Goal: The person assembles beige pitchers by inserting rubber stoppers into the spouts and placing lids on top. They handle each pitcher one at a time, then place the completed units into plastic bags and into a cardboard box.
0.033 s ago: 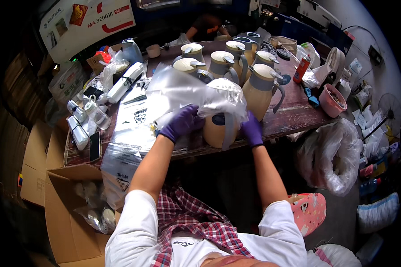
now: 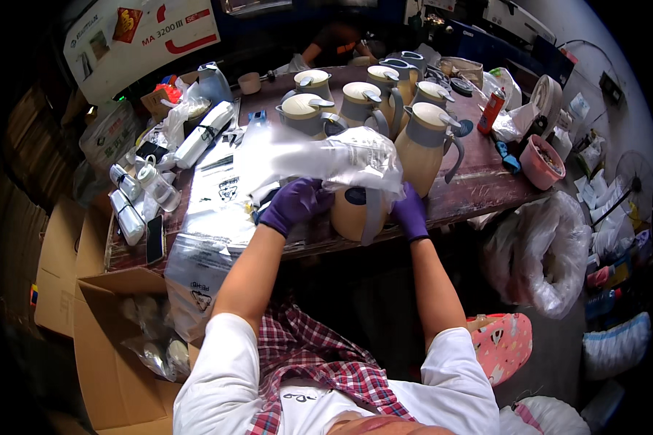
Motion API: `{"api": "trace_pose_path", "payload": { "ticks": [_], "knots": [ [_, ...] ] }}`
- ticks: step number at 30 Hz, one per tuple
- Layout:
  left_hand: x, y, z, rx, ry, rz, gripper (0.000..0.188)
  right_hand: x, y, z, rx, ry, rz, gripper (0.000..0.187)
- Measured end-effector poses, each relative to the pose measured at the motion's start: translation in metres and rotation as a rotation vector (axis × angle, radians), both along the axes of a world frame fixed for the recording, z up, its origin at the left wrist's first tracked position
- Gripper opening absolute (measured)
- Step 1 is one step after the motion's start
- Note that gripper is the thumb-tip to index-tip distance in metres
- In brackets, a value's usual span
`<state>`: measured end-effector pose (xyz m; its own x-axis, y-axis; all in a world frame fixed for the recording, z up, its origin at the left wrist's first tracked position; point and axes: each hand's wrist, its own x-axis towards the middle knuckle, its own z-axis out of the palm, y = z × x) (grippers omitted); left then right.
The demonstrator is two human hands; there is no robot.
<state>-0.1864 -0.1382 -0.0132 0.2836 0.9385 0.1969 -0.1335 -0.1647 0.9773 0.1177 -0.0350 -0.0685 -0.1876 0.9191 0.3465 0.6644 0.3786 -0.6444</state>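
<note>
A cream jug with a grey handle [image 2: 350,220] stands upright at the front edge of the table. Over its top lies a clear plastic bag [image 2: 366,156], its loose end trailing to the left. Beside the jug, my left hand [image 2: 294,206], in a purple glove, is closed on the bag's lower edge. My right hand [image 2: 411,212], also gloved in purple, is closed on the bag at the jug's right side, some fingers hidden. Just behind stands another cream jug [image 2: 423,156], with several similar lidded jugs [image 2: 359,105] farther back.
Flat plastic bags [image 2: 207,206] cover the table's left part, near a phone [image 2: 155,239] and a clear bottle [image 2: 159,187]. An open cardboard box [image 2: 109,348] sits below left. At right are a spray can [image 2: 491,111] and a pink bucket [image 2: 542,164]. Another person [image 2: 339,45] is across the table.
The bag's loose end has sunk and narrowed to the left of the jug, uncovering more of the jug behind it. Both hands stay almost in place.
</note>
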Motion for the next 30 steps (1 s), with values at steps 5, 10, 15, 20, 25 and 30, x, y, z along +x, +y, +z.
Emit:
{"api": "trace_pose_path", "payload": {
  "ticks": [5, 10, 15, 20, 25, 30],
  "knots": [
    [0.044, -0.022, 0.057, 0.388, 0.889, 0.272, 0.038, 0.022, -0.024, 0.041, -0.396, 0.982, 0.065, 0.032],
    [0.038, 0.02, -0.035, 0.394, 0.591, 0.645, 0.038, 0.01, -0.091, 0.076, -0.269, 0.988, 0.034, 0.042],
    [0.022, 0.06, -0.061, 0.003, -0.245, 0.328, 0.037, -0.031, -0.092, 0.007, -0.01, 1.026, -0.077, 0.036],
    [0.026, 0.017, -0.039, -0.005, 0.087, 0.493, 0.037, -0.077, -0.087, -0.003, -0.151, 1.097, -0.053, 0.033],
    [0.087, 0.009, -0.009, 0.23, -0.104, 0.343, 0.037, 0.056, 0.075, -0.019, -0.099, 0.944, 0.426, 0.031],
    [-0.021, -0.022, -0.03, 0.625, 1.18, 0.806, 0.037, 0.01, -0.057, 0.105, 0.105, 0.766, 0.243, 0.022]
  ]
}}
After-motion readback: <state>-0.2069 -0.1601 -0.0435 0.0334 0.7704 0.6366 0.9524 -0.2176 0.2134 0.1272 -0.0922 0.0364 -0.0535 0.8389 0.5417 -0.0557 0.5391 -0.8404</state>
